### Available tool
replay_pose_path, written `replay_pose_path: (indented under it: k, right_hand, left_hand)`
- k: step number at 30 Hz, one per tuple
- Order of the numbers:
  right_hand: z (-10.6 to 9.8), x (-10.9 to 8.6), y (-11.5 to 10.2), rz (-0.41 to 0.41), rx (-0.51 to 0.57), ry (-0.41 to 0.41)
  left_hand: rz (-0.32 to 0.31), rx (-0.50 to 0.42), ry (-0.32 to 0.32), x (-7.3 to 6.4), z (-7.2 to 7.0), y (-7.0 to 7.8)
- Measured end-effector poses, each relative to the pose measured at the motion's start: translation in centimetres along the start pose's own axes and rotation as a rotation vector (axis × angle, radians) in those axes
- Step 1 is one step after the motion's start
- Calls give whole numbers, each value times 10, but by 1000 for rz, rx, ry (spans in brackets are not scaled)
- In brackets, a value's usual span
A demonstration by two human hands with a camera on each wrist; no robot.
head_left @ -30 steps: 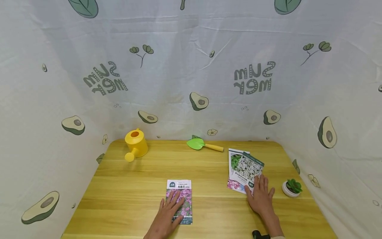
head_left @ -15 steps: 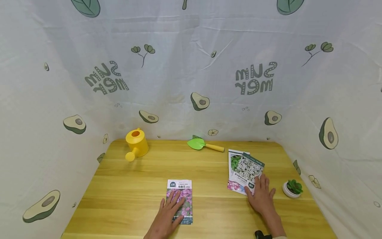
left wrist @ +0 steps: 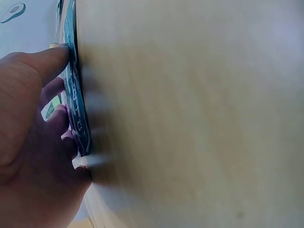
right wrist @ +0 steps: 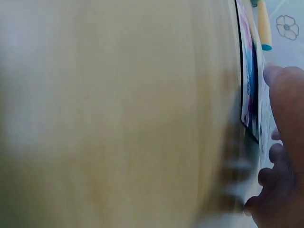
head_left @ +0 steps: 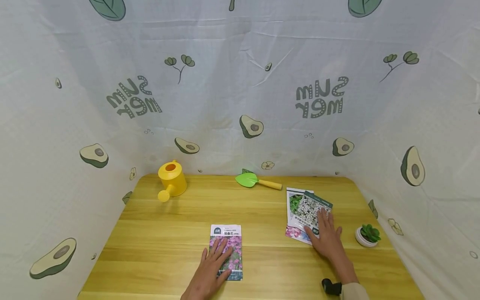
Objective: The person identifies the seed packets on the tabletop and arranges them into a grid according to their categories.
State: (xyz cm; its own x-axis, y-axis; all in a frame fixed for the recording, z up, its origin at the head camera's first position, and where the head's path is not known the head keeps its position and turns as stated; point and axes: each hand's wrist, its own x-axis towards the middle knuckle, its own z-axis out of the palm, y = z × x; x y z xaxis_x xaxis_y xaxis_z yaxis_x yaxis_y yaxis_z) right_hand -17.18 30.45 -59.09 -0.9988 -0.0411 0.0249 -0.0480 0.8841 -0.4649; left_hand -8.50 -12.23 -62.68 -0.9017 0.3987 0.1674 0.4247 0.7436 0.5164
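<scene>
My left hand (head_left: 210,268) lies with spread fingers on a seed packet with pink flowers (head_left: 235,252), near the front middle of the table. In the left wrist view, the thumb and fingertips of my left hand (left wrist: 33,118) touch that packet (left wrist: 76,95), seen edge-on. At the right, my right hand (head_left: 328,239) rests its extended fingers on a white-flowered seed packet (head_left: 309,209). Beneath this one lie a green-leaf packet (head_left: 292,200) and a pink-and-blue packet (head_left: 298,234), overlapping. The right wrist view shows my right hand (right wrist: 287,137) beside the packets' edge (right wrist: 249,76).
A yellow watering can (head_left: 172,179) stands at the back left. Along the back edge lies a green trowel (head_left: 247,180) with a yellow handle. Right of my right hand sits a small potted succulent (head_left: 368,236). A printed cloth (head_left: 225,83) surrounds the wooden table (head_left: 157,250).
My right hand has slid slightly forward and left, so its fingers reach further over the white-flowered packet. The left hand stays where it was on its packet.
</scene>
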Motion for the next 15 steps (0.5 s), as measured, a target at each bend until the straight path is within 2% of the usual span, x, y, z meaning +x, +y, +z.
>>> replay_pose_path:
  k: [5, 15]
  right_hand:
    - [-1, 3, 3, 1, -11, -31]
    - [1, -2, 2, -26, 2, -20]
  left_hand:
    - [7, 9, 5, 1, 0, 0]
    - [45, -2, 44, -1, 0, -1]
